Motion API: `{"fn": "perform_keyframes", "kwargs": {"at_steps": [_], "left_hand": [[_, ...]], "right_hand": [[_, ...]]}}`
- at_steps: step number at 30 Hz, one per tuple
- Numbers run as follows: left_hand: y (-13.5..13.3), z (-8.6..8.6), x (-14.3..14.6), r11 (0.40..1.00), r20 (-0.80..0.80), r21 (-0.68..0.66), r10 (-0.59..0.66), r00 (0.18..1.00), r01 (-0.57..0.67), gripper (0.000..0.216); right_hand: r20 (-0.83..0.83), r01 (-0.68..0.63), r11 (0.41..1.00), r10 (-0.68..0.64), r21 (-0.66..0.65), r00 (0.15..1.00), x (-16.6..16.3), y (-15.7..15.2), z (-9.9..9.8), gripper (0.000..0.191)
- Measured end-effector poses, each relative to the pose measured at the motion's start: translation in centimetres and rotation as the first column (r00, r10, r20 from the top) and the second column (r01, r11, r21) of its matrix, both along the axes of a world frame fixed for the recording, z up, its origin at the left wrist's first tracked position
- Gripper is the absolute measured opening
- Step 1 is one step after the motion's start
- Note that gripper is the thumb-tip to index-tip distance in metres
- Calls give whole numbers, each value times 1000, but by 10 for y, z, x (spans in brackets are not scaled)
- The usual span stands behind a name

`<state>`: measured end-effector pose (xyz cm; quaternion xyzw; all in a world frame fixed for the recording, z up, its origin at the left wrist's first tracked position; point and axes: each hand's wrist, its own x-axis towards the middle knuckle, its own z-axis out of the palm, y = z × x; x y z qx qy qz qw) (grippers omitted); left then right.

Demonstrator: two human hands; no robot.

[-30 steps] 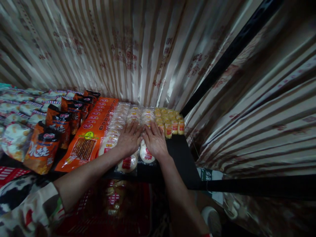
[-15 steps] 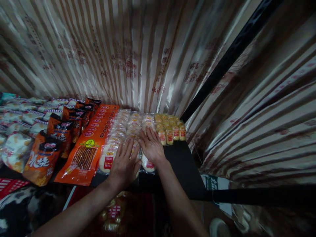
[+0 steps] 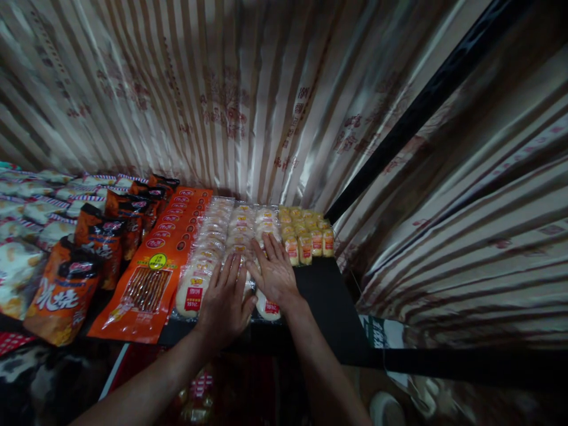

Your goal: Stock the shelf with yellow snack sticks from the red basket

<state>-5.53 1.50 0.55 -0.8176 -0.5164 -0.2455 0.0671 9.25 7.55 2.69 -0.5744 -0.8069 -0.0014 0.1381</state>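
Observation:
Rows of clear-wrapped round white cakes (image 3: 195, 287) with red labels lie on a dark shelf (image 3: 323, 302). My left hand (image 3: 226, 302) lies flat, fingers spread, on the front cakes of the middle row. Beside it, my right hand (image 3: 274, 272) presses flat on the right row of cakes, fingers stretched forward. The two hands almost touch. Neither hand grips anything. Small yellow packets (image 3: 310, 236) stand in a block just right of my right hand.
Long orange packs (image 3: 153, 278) lie left of the cakes, then dark orange snack bags (image 3: 66, 290) and pale bags (image 3: 26, 207) further left. A striped shiny curtain (image 3: 222, 94) backs the shelf. A black post (image 3: 426, 100) rises at the right. More goods sit on a lower shelf (image 3: 195, 390).
My left hand slid back toward the shelf's front edge over the middle row. My right hand stayed on the right row. The view shifted a little.

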Motion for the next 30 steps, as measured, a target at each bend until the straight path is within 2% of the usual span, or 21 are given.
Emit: {"fn": "perform_keyframes", "kwargs": {"at_steps": [4,13,21,26,30], "left_hand": [[1,0,1,1000,-8,5,8,1000,-8,56],[2,-1,3,1000,17,22,16,1000,-16,56],[3,-3,3,999,31,31,22,999,-23,56],[4,-1,3,999,-19,30,38,999,-37,55],[5,3,5,998,-65,28,58,996,-56,56]], "right_hand": [[2,5,1000,-5,22,1000,-1,-1,-1,58],[-3,-13,999,13,-32,1000,1,-4,6,55],[-22,-9,1000,9,8,1000,1,-7,0,53],[-37,-5,1000,5,4,999,1,-6,1,54],[-56,8,1000,-8,-9,998,0,-3,10,52]]}}
